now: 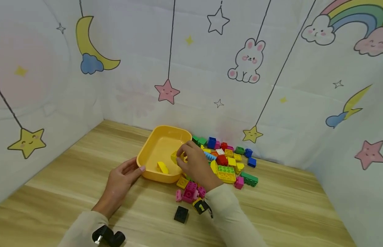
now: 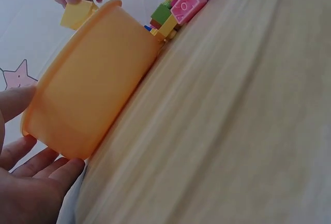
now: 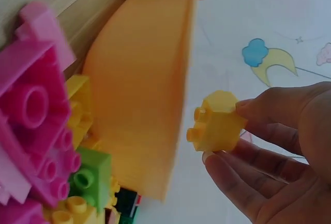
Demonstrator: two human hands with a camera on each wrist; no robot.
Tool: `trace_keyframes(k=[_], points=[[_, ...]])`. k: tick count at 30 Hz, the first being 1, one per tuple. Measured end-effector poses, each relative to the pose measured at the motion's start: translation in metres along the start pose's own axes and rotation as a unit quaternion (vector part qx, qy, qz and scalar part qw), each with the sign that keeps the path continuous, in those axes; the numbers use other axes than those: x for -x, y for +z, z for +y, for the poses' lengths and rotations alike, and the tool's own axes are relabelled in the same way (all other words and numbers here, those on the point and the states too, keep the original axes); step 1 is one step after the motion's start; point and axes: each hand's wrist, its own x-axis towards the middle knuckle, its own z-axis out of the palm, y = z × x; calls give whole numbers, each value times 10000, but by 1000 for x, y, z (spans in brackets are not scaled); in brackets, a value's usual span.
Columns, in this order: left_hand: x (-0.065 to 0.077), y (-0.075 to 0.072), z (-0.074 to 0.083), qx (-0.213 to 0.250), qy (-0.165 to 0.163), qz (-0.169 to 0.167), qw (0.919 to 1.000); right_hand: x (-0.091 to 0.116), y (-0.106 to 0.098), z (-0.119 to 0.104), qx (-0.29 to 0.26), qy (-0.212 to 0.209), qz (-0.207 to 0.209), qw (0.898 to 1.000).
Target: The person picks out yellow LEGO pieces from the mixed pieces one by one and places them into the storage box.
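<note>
A yellow-orange plastic tub (image 1: 157, 177) stands on the wooden table, with one yellow brick (image 1: 162, 167) lying inside it. At its near left corner my left hand (image 1: 119, 181) grips the tub, thumb at the rim and fingers against the outer wall. My right hand (image 1: 195, 164) pinches a yellow building brick (image 3: 220, 123) between thumb and fingers, above the tub's right side. Two studs show on that brick in the right wrist view, and one of its faces is slanted.
Right of the tub spreads a heap of colourful bricks, among them a green brick (image 1: 249, 179) and a red one (image 1: 222, 160). Magenta bricks (image 1: 190, 192) lie near the right forearm, a black brick (image 1: 181, 214) closer in. A printed cloth (image 1: 203, 68) hangs behind the table.
</note>
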Motion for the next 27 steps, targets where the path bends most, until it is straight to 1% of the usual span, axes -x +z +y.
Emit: trace_keyframes(k=[2, 4, 7, 9, 12, 15, 18, 21, 25, 27], points=[[1, 3, -1, -35, -2, -9, 10000, 4, 0, 6, 48, 102, -99, 9999], [1, 7, -1, -85, 5, -26, 10000, 10, -6, 13, 11, 113, -70, 9999], [1, 10, -2, -225, 42, -39, 9997, 21, -25, 24, -61, 81, 137, 9999], [1, 11, -3, -322, 81, -23, 9994, 30, -40, 33, 0, -16, 308, 9995], [1, 12, -4, -424, 134, 41, 9990, 44, -60, 48, 374, -83, 448, 9983], [1, 12, -4, -439, 147, 97, 9989, 58, -73, 62, 680, -6, 422, 9968], [1, 12, -4, -398, 141, 139, 9990, 73, -79, 73, 788, 179, 136, 9966], [0, 14, -4, -381, 122, 175, 9990, 87, -80, 81, 751, 178, -331, 9965], [-3, 13, -4, -331, 92, 239, 9991, 101, -70, 85, 583, -18, -1006, 9932], [-5, 13, -4, -288, 84, 266, 9992, 105, -63, 85, 516, -21, -1241, 9909]])
